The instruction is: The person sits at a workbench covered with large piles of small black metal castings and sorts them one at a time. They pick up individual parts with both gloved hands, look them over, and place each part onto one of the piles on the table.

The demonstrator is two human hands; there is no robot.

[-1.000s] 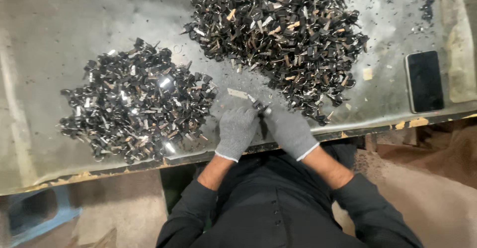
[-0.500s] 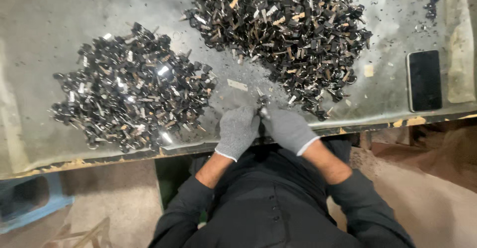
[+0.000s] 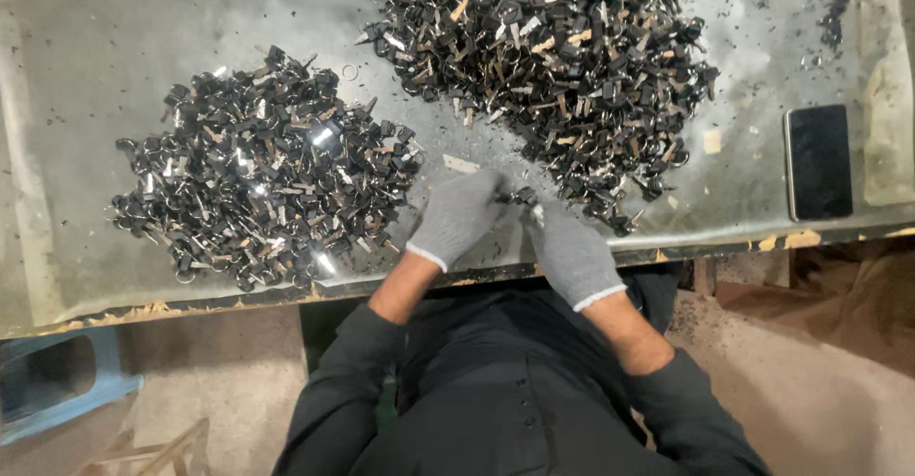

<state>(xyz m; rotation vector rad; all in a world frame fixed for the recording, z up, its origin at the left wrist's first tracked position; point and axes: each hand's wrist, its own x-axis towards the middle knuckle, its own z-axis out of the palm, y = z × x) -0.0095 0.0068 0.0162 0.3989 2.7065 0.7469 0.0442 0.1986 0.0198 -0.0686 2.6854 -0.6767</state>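
Your fingertips (image 3: 527, 202) meet over a small dark metal piece (image 3: 522, 194), pinched between both hands just above the near edge of the table. Your left hand (image 3: 459, 215), in a grey knit glove, has its fingers curled closed around one end of that piece; your right hand (image 3: 572, 252), in a matching grey glove, closes on the other end, its fingers bent inward. How the piece is shaped you cannot tell at this size.

Just beyond your right hand lies the large heap of dark metal clips mixed with tan strips (image 3: 553, 61), its nearest edge almost touching your gloves. To your left sits a second, flatter heap of shiny black metal clips (image 3: 262, 176), near your left glove but apart from it. Both heaps rest on the grey, dusty sheet-covered table (image 3: 114, 66). Far right on the table lies a flat black rectangular phone (image 3: 818, 162), well apart from your hands. A blue plastic stool (image 3: 57, 390) stands on the floor at lower left.
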